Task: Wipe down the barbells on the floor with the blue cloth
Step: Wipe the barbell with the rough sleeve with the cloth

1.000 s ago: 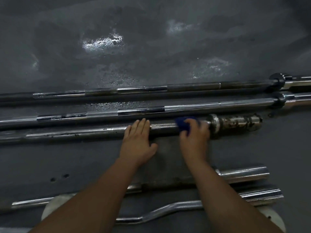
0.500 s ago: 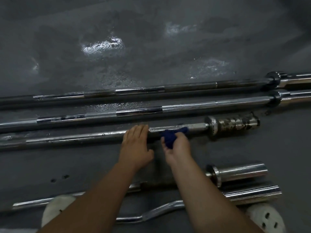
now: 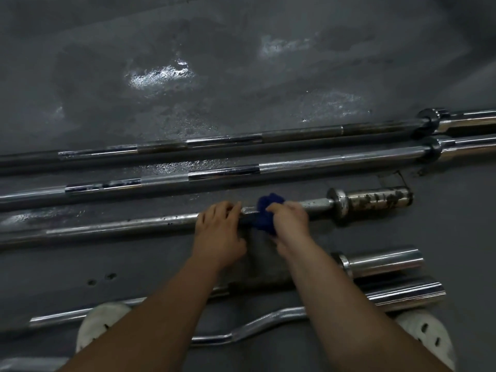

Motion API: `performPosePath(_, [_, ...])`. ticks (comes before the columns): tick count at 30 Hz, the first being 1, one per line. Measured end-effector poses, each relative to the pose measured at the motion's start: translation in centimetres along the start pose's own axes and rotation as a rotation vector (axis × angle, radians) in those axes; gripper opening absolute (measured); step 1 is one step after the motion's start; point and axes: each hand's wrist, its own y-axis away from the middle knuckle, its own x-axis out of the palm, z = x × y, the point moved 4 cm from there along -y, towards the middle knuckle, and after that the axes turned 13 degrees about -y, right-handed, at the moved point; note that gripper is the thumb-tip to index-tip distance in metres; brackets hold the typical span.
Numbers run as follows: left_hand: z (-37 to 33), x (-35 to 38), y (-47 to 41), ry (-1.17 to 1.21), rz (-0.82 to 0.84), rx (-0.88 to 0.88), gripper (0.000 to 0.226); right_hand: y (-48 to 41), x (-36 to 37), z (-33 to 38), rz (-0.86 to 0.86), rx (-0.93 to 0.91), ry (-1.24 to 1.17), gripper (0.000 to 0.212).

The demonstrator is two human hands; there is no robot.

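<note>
Closest in, two white shoes [image 3: 102, 326] stand on the floor [image 3: 456, 224] either side of a wavy curl bar [image 3: 279, 314], with two shiny sleeves [image 3: 383, 261] just beyond on the right. Past them, the left hand [image 3: 217, 232] lies across the shaft of the rusty barbell [image 3: 120, 225], its fingers fairly straight and pressing down, gripping nothing. Just beside it, the right hand [image 3: 291, 224] is clamped on the blue cloth [image 3: 265, 213], which is bunched around the same shaft, between the left hand and the spotted end sleeve [image 3: 375, 201]. The cloth looks soft and light and should mould to the round shaft when squeezed. The bar is stiff, heavy steel, likely to roll, so a steadying palm beside the cloth makes sense; rough knurled stretches may snag the fabric. Farther off, a second barbell [image 3: 295, 167] and a third barbell [image 3: 295, 136] lie parallel, apart from both hands
</note>
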Motion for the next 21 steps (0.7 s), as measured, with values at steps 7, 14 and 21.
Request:
performPosePath(7, [0.5, -0.2, 0.4, -0.014, 0.036, 0.061, 0.073, 0.3, -3.8, 1.2, -0.088, -0.785, 0.934, 0.033])
performPosePath(14, [0.7, -1.0, 0.9, 0.016, 0.07, 0.13, 0.075, -1.4, -5.4, 3.6, -0.075, -0.793, 0.972, 0.032])
performPosePath(21, [1.2, -0.3, 0.6, 0.016, 0.157, 0.176, 0.082, 1.3, -0.7, -1.3, 0.267, -0.81, 1.099, 0.034])
